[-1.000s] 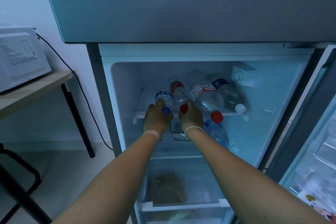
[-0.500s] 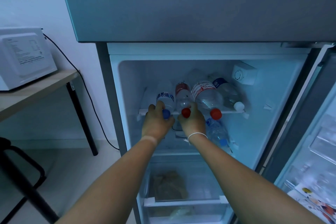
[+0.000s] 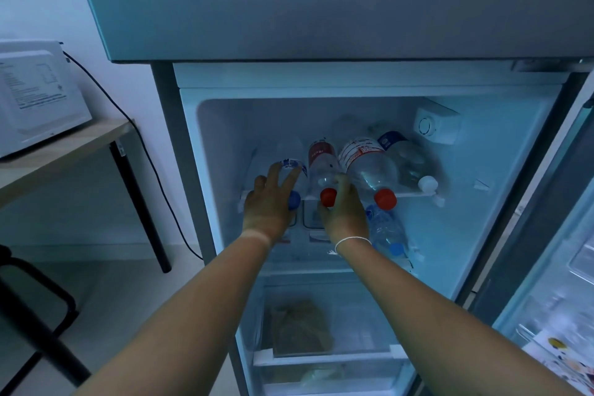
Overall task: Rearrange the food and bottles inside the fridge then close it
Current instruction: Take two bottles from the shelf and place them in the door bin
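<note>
**Both hands on the top shelf as the bottles get lined up**

The fridge (image 3: pixel 501 151) stands open before me, its door (image 3: pixel 559 267) swung out to my right. On the top shelf (image 3: pixel 408 193) four bottles lie on their sides, long axes running front to back, caps toward me. A fifth bottle (image 3: pixel 384 230) lies on the level below, and a bag of food (image 3: pixel 300 326) sits in the drawer (image 3: pixel 328 355) beneath that. A microwave (image 3: pixel 35 96) rests on the side table (image 3: pixel 64 151) to my left.

My left hand (image 3: pixel 268 206) lies over the blue-cap bottle (image 3: pixel 293 199) at the left end of the row, fingers straight and spread along its body, pressing and not gripping. My right hand (image 3: pixel 342 212) curls round the neck of the red-cap bottle (image 3: pixel 323 167) just beside it, the cap showing at my thumb. The big red-cap bottle (image 3: pixel 369 167) touches that one on the right; the white-cap bottle (image 3: pixel 408 161) lies at the far end.

The row runs rightward from my hands, so my right is the nearer hand for whatever shifts next. Since each bottle points straight at me, I judge any move will be a slide along that axis or a roll sideways.
</note>
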Motion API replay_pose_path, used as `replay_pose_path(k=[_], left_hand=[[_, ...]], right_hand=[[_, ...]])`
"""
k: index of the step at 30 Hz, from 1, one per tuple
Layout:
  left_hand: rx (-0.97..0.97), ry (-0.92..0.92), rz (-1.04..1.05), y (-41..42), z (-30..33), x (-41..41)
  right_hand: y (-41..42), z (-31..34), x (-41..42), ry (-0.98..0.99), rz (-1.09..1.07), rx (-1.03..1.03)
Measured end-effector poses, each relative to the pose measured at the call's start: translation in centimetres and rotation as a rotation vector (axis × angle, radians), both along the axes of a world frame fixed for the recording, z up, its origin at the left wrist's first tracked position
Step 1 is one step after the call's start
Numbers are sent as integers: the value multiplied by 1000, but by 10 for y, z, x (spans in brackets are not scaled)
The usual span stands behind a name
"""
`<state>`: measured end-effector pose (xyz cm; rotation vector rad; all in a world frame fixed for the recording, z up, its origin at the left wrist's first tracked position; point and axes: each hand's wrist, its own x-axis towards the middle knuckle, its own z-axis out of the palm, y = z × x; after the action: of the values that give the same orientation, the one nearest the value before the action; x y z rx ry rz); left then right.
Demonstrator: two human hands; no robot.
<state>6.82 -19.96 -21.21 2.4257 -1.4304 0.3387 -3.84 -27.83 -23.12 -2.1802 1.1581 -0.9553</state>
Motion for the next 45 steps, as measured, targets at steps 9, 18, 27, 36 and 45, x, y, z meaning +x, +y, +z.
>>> replay_pose_path(k=[9, 18, 27, 36, 45], left_hand=[[-55, 65, -35, 4, -3, 6], [-254, 228, -112, 33, -2, -4], [-639, 588, -109, 48, 23, -19], [-800, 845, -166, 39, 53, -36], [-784, 961, -157, 34, 68, -23]], right_hand=[[-3, 2, -6, 145, 39, -153], [23, 3, -15, 76, 35, -287], [42, 31, -15, -205, 172, -152], [47, 61, -22, -554, 33, -5], [36, 75, -17, -630, -23, -7]])
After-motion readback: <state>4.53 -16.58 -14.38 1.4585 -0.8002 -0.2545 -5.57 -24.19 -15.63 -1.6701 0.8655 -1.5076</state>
